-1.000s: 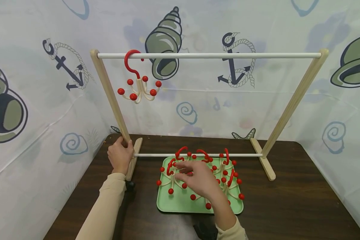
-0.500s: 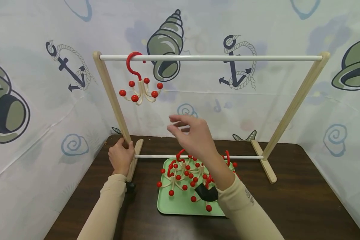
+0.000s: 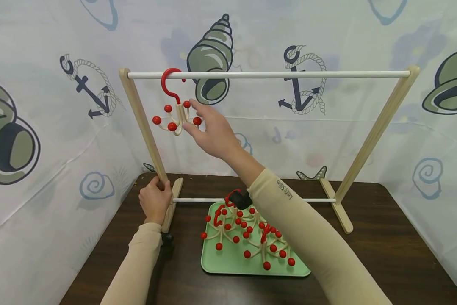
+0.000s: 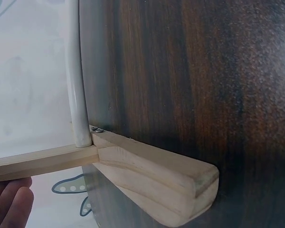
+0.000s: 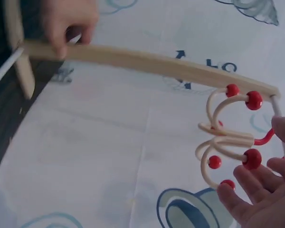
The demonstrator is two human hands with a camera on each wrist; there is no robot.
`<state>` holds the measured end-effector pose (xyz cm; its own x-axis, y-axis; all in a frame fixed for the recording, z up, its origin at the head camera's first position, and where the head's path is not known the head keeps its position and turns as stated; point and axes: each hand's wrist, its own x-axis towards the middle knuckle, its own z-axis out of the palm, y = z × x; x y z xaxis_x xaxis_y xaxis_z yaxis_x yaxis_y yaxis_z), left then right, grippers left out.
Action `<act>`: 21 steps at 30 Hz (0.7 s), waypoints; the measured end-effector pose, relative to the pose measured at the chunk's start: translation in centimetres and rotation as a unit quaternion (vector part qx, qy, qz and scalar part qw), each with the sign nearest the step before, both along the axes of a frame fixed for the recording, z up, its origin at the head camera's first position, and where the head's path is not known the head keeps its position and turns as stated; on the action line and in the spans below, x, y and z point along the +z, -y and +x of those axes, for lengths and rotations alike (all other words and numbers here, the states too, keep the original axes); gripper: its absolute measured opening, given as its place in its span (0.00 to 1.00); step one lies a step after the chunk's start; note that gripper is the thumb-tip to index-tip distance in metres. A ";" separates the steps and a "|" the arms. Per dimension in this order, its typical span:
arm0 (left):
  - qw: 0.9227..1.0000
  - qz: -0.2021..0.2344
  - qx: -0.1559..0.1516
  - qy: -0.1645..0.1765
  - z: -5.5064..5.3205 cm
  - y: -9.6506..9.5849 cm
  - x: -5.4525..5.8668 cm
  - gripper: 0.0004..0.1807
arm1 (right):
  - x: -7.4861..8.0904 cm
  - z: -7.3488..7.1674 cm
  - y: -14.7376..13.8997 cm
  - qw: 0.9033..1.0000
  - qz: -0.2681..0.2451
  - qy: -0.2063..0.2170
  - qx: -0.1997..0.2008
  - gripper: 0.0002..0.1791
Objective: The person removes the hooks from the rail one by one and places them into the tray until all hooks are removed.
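From the white top rod [image 3: 266,75] of a frame hangs a small wooden hanger [image 3: 180,113] by its red hook. Its curved pale arms end in red balls. My right hand [image 3: 216,132] is raised at its right side, thumb and fingers spread, fingertips right at the balls. In the right wrist view the open fingers [image 5: 249,187] lie close to the hanger [image 5: 232,140]. Low on the frame's left wooden post [image 3: 146,131], my left hand [image 3: 155,201] grips the wood. The left wrist view shows its fingertips [image 4: 16,206] against the post.
A green tray [image 3: 217,266] on the dark table [image 3: 388,237] bears several similar hangers, partly covered by my right sleeve. The frame's lower white rod [image 3: 198,200] runs behind the tray. Wooden feet stand at both sides, with a patterned cloth [image 3: 346,140] behind.
My right hand has risen from over the tray, up and to the left, to the hanging hanger. The left hand keeps its grip on the post.
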<state>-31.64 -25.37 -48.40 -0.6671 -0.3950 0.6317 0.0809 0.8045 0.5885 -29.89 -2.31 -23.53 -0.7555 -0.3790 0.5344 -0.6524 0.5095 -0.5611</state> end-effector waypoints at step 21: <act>1.000 0.004 0.001 0.003 -0.2 0.3 -0.3 0.09 | 0.9 -2.3 3.2 0.987 -0.074 0.134 -0.040 0.22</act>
<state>-31.86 -25.64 -48.70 -0.6703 -0.4009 0.6245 0.0763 0.7998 0.5954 -32.21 -5.48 -22.62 -0.9012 -0.2456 0.3570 -0.4323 0.4524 -0.7801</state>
